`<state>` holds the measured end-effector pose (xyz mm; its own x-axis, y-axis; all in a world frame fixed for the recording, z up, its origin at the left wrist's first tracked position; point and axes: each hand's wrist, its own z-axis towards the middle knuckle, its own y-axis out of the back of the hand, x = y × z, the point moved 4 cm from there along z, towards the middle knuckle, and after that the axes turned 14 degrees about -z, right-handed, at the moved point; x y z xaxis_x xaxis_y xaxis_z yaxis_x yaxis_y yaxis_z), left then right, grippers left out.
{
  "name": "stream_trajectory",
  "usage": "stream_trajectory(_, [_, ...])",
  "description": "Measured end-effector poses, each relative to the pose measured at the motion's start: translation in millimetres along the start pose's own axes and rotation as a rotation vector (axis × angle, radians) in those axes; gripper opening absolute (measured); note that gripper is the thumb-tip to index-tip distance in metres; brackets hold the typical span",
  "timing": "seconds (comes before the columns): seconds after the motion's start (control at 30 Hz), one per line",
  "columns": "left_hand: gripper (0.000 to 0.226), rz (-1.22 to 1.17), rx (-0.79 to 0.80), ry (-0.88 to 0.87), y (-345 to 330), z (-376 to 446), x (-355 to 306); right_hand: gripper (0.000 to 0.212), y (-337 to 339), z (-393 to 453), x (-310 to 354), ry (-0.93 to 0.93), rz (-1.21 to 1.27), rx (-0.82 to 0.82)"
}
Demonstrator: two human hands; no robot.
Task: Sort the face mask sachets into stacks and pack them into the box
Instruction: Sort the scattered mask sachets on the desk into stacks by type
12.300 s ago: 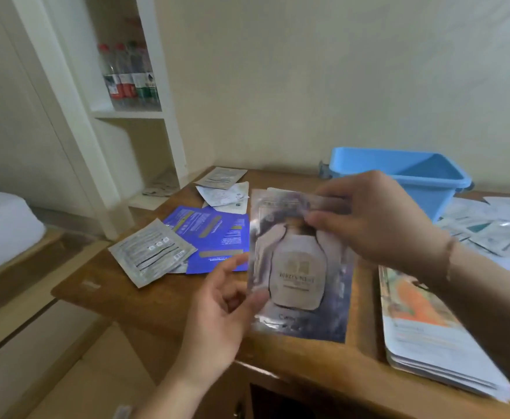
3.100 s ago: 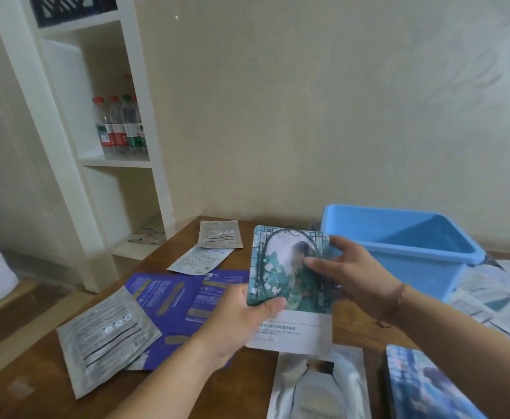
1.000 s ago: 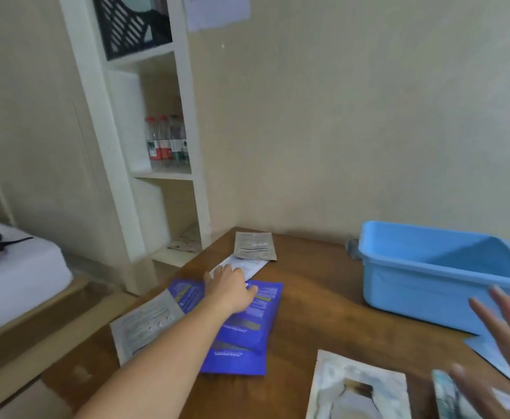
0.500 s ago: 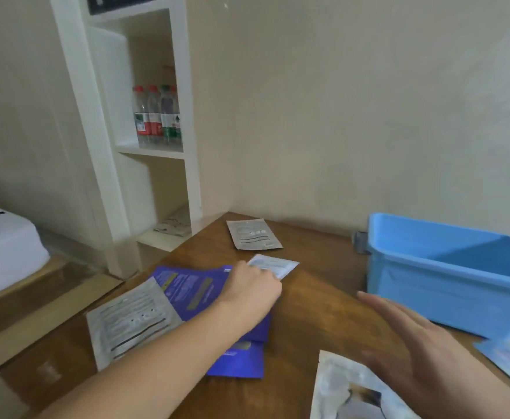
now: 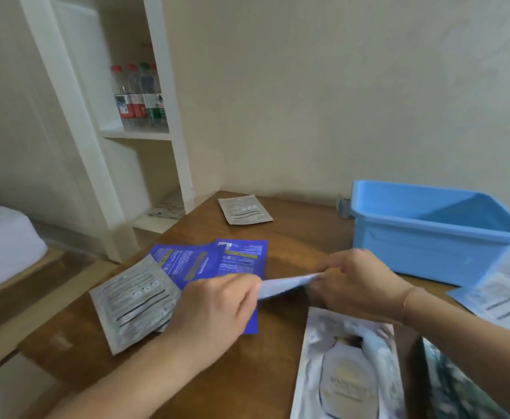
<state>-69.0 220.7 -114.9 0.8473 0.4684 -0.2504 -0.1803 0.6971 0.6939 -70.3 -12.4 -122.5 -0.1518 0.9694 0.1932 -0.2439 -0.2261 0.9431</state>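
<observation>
On the shelf at far left stand water bottles (image 5: 139, 96) with red and green labels, the print too blurred to read. On the wooden table (image 5: 293, 237) lies a silver sachet (image 5: 132, 300) overlapping blue sachets (image 5: 214, 261) — their small text illegible. The left hand (image 5: 217, 306) and right hand (image 5: 353, 285) each pinch one end of a pale sachet (image 5: 287, 285), held edge-on above the table. Another silver sachet (image 5: 244, 209) lies farther back. A white sachet (image 5: 350, 367) sits at the near edge, its lettering blurred. The blue box (image 5: 429, 237) stands at right.
</observation>
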Motion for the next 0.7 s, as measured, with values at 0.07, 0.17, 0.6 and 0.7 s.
stream_trajectory(0.07, [0.023,-0.397,-0.145,0.341,12,2,19,0.015,17,2,0,-0.118,0.422,-0.059])
stream_trajectory(0.17, [0.025,-0.763,-0.257,0.749,2,-9,34,0.031,20,-3,16,-0.182,0.884,0.235])
stream_trajectory(0.6, [0.046,-0.331,-0.012,0.567,13,-48,48,0.032,-36,19,-5,-0.827,1.11,0.197])
stream_trajectory(0.7, [0.062,0.048,0.099,0.528,26,-65,73,0.042,-55,30,-2,-0.944,1.253,0.209])
